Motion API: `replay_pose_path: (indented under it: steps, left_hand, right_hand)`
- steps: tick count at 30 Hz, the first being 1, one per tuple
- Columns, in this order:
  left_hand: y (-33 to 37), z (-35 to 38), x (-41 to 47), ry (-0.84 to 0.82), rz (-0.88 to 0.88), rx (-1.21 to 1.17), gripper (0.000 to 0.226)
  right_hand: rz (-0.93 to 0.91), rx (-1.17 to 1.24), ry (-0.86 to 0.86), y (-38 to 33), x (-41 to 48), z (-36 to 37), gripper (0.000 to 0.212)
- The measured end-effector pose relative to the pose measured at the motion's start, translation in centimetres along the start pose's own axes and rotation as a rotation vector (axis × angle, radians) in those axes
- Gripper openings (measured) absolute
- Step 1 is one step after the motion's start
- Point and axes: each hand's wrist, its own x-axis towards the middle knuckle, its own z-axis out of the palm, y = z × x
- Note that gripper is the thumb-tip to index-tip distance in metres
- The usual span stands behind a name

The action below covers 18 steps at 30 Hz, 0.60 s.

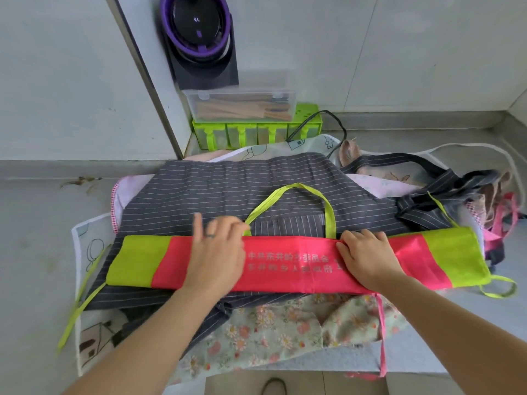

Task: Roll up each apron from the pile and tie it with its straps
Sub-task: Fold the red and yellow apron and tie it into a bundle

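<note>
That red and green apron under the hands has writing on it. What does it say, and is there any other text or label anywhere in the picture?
Red and green apron: two rows of pale Chinese characters on the red band, upside down to the camera, faint and partly covered by the left hand and right hand; not reliably readable.
White printed cloth: line drawings only, no words.
Green seasoning box: no readable label.
</note>
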Motion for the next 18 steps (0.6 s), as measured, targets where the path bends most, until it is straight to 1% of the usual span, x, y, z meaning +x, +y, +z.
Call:
replay_pose_path:
  steps: [2, 3, 4, 6, 9, 10, 12, 14, 16, 17, 18]
  left_hand:
    - [2.5, 0.8, -0.4, -0.059, 0.164, -0.093, 0.035]
    - [3.2, 1.5, -0.8, -0.122, 0.195, -0.107, 0.041]
    - [3.5, 2.4, -1.2, -0.184, 0.203, -0.101, 0.046]
    - [3.2, 4.2, -2.1, -0.25, 0.192, -0.057, 0.053]
    - [2.8, 5.1, -2.7, -0.261, 0.179, -0.036, 0.052]
    - [2.8, 5.1, -2.7, -0.258, 0.173, -0.043, 0.052]
    - [3.0, 4.9, -2.6, -0.255, 0.166, -0.055, 0.053]
    - [3.0, 4.9, -2.6, -0.259, 0.159, -0.062, 0.053]
    - [3.0, 5.0, -2.6, -0.27, 0.152, -0.061, 0.053]
    - [3.1, 5.0, -2.5, -0.27, 0.155, -0.058, 0.053]
    - [3.1, 5.0, -2.5, -0.275, 0.156, -0.054, 0.054]
  right_hand:
    - [0.005, -0.016, 0.011, -0.1, 0.0, 0.1, 0.053]
    - [0.003, -0.026, 0.029, -0.2, 0.0, 0.1, 0.05]
    - [0.008, -0.042, 0.052, 0.0, -0.1, 0.0, 0.045]
    - [0.046, -0.083, 0.106, 0.8, -0.2, -0.1, 0.033]
    - [0.164, -0.105, 0.16, 3.3, -0.4, -0.5, 0.032]
    - [0.192, -0.093, 0.161, 4.3, -0.4, -0.5, 0.033]
    - [0.203, -0.052, 0.103, 6.2, -0.2, -0.7, 0.034]
    - [0.191, -0.005, 0.028, 7.4, 0.1, -0.5, 0.032]
    - [0.218, 0.035, -0.004, 7.7, 0.2, -0.1, 0.028]
    - [0.241, 0.024, 0.02, 7.7, 0.2, -0.1, 0.024]
    - [0.244, 0.0, 0.099, 7.3, 0.0, -0.1, 0.02]
